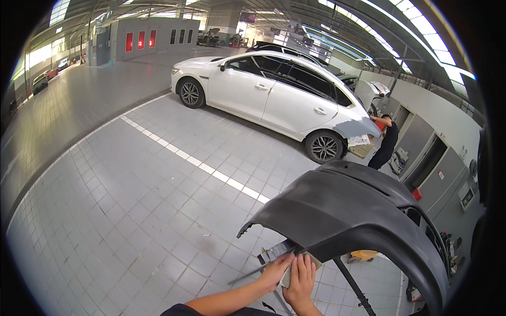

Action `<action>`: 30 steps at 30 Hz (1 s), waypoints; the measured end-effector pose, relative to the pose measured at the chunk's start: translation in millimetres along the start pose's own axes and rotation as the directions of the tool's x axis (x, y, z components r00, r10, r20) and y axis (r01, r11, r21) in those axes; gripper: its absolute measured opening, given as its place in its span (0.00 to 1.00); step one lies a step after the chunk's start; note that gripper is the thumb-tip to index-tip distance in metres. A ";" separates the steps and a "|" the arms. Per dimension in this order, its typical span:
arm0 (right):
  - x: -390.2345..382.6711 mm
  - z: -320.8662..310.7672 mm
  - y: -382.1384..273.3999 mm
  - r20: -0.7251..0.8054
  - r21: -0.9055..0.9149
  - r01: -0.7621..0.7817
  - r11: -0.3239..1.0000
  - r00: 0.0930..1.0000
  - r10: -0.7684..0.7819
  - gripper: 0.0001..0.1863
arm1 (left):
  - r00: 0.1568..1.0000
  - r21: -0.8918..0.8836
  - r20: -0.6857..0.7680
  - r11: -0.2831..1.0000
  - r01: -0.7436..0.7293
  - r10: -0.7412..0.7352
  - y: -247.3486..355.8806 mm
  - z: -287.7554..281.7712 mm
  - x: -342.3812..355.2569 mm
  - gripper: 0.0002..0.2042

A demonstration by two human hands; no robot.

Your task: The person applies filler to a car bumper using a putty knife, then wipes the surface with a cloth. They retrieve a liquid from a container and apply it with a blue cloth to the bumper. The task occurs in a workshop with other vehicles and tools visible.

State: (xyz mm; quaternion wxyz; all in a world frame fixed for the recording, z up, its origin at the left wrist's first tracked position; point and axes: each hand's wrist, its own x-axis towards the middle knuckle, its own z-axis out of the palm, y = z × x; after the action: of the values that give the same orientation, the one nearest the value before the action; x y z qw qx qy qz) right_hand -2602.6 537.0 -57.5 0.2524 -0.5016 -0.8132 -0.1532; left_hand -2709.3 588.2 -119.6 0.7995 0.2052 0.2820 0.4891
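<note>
The left hand point(276, 272), half curled, and the right hand point(301, 279), fingers nearly straight, hold a beige block point(286, 277) at six o'clock; a dark grey bumper cover point(327, 205) is at four.

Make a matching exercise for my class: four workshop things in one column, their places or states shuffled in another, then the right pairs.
1. Matt dark-grey curved bumper
2. White car with dark windows
3. Three upright rectangular red panels
4. Yellow object, shape unclear

A. On a grey booth in the background
B. Seen below the bumper's arch
C. Largest in the foreground
D. Has a grey patch near its rear wheel

Right pairs: 1-C; 2-D; 3-A; 4-B
</note>
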 end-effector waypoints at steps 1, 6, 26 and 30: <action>-1.7 2.7 0.8 0.004 -0.050 0.037 0.998 0.999 -0.037 0.29 | 1.000 -0.014 0.013 1.000 0.019 -0.019 0.4 -0.8 0.1 0.16; 16.8 -39.1 40.7 0.058 -0.082 0.114 0.990 0.992 -0.109 0.24 | 0.994 0.006 0.037 0.994 0.105 -0.105 -0.8 -6.9 3.5 0.25; 47.6 -22.4 5.9 -0.245 -0.053 -0.335 0.941 0.918 0.313 0.35 | 0.990 0.050 0.049 0.991 0.126 -0.129 -2.2 -10.6 0.8 0.16; 17.7 12.8 -35.8 -0.034 0.152 -0.311 0.938 0.947 0.319 0.38 | 0.998 0.516 0.060 0.855 -0.039 0.010 15.1 -29.3 -4.8 0.20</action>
State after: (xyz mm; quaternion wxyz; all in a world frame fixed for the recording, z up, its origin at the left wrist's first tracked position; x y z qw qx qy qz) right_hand -2644.5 540.4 -57.9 0.3329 -0.6010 -0.7236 -0.0660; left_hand -2740.2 592.0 -131.5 0.7162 0.4293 0.3782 0.3996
